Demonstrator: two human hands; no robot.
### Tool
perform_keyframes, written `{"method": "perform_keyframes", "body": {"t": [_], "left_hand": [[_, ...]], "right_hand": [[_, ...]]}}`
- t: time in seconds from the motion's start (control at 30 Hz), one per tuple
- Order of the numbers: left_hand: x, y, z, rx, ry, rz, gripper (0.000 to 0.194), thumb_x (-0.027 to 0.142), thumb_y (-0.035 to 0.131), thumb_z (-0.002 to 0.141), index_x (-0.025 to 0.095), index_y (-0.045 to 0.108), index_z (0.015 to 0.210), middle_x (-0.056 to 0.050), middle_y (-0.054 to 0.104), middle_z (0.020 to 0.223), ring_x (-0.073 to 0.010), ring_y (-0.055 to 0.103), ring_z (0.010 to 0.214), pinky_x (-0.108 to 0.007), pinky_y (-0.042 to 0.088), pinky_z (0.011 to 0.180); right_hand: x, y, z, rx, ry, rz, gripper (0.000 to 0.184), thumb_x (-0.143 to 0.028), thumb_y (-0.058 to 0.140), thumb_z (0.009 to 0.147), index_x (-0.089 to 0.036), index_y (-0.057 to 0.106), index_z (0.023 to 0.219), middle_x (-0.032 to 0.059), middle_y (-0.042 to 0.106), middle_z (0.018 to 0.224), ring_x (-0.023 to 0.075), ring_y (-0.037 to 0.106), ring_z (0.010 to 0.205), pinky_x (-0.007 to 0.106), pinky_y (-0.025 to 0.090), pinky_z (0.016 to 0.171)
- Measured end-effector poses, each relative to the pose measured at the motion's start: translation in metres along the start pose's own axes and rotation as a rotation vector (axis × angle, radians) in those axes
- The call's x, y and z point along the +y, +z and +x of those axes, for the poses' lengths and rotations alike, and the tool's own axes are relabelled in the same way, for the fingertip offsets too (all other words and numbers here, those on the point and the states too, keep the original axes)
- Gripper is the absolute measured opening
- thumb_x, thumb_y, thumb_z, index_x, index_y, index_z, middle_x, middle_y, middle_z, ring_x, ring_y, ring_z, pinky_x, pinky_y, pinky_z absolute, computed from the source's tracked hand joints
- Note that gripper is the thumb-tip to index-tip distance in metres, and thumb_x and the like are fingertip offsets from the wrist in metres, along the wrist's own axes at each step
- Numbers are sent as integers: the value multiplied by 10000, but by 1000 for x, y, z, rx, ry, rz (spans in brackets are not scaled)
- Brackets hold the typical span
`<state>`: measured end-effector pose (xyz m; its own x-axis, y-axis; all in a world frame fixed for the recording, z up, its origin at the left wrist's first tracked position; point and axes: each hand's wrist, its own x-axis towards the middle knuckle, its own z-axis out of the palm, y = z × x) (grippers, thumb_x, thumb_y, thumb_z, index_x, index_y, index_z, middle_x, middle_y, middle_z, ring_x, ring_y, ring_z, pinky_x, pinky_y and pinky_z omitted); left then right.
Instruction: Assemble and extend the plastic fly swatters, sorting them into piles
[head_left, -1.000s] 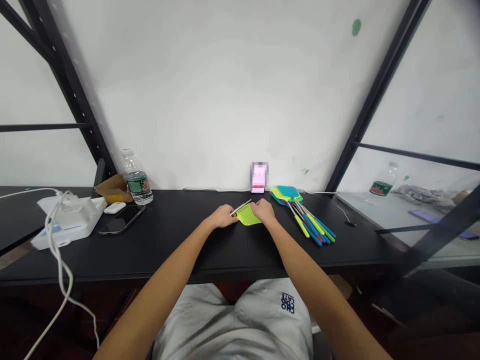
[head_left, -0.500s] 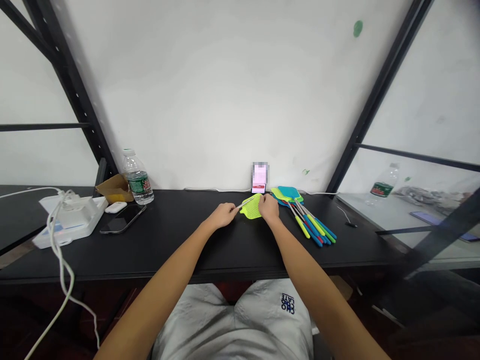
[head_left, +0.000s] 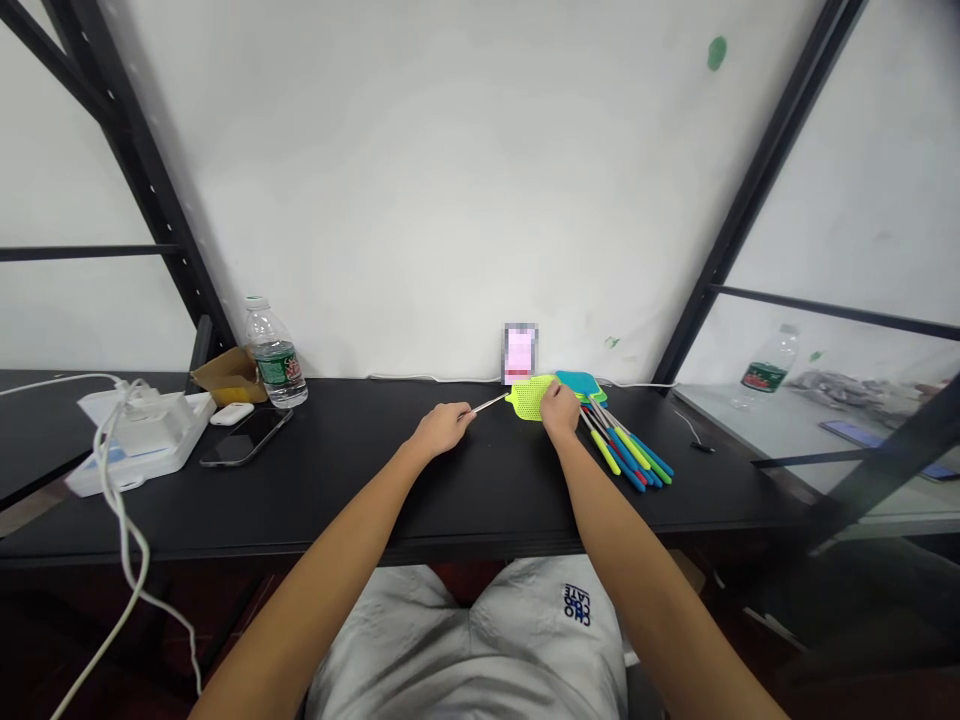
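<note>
Between my hands is a yellow-green fly swatter (head_left: 529,400) with a perforated head and a thin metal rod. My left hand (head_left: 442,428) is closed around its handle end, the grip itself hidden by the fingers. On the other side, my right hand (head_left: 560,407) pinches the right edge of the head. The rod shows between my left hand and the base of the head. Just right of my right hand lies a fanned pile of fly swatters (head_left: 634,450) with blue, green, yellow and red handles; their heads point toward the wall.
A phone (head_left: 520,352) with a blurred screen leans on the wall. At left are a water bottle (head_left: 277,355), a cardboard box (head_left: 231,377), a dark phone (head_left: 247,438), a white case (head_left: 232,414) and a power strip (head_left: 169,450) with cables. A short cable end (head_left: 702,448) lies at right.
My right hand has moved right with the swatter's head, while my left hand stays nearly in place. More of the metal rod now shows between the head and my left hand.
</note>
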<state>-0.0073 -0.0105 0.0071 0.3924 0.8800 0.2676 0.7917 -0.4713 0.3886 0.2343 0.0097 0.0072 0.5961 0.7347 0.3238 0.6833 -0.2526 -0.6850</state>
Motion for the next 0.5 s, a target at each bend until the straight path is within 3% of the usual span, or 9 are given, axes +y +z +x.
{"method": "perform_keyframes", "body": {"t": [0.5], "left_hand": [[-2,1,0,-4,40,14,362,471,385,942,240,661,902,-37,683,835,-182,610,763,-249,385,650]], "right_hand": [[4,0,1,78,32,28,449,-352,295,987,-101,666,966,215,674,995,312,637,928,356,446,764]]}}
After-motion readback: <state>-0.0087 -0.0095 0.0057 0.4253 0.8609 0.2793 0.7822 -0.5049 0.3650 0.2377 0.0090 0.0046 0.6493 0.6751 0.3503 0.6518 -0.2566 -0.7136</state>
